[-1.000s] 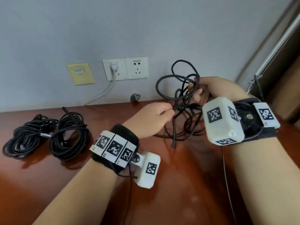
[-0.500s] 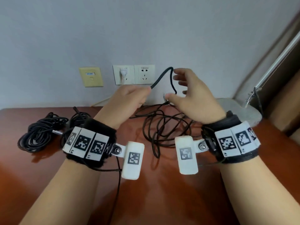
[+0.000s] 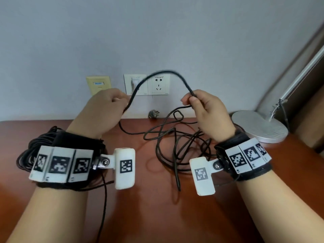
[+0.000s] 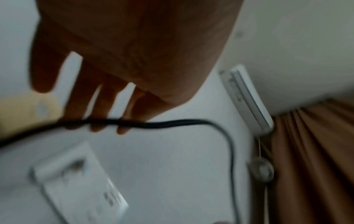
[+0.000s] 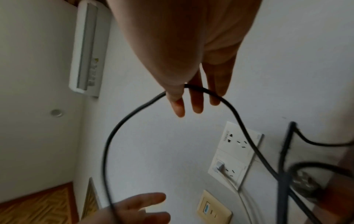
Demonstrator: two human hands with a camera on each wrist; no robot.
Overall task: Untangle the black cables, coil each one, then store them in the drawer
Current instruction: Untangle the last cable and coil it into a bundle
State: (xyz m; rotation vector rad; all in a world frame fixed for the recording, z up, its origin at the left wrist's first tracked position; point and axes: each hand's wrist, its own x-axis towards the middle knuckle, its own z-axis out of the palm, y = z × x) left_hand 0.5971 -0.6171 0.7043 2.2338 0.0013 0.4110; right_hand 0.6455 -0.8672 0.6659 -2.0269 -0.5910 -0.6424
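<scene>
Cable (image 3: 164,72) was held raised as an arch above the desk (image 3: 149,216), pinched by the left hand (image 3: 103,111) and the right hand (image 3: 208,111). Remaining length lay tangled below, evidently so 1 strand could be separated for coiling.

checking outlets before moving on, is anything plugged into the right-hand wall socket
No, the right socket shows bare holes; only the left socket holds a white plug.

White wall sockets (image 3: 147,84), yellow wall plate (image 3: 98,84), silver lamp base (image 3: 259,126) on table (image 3: 157,216).
</scene>
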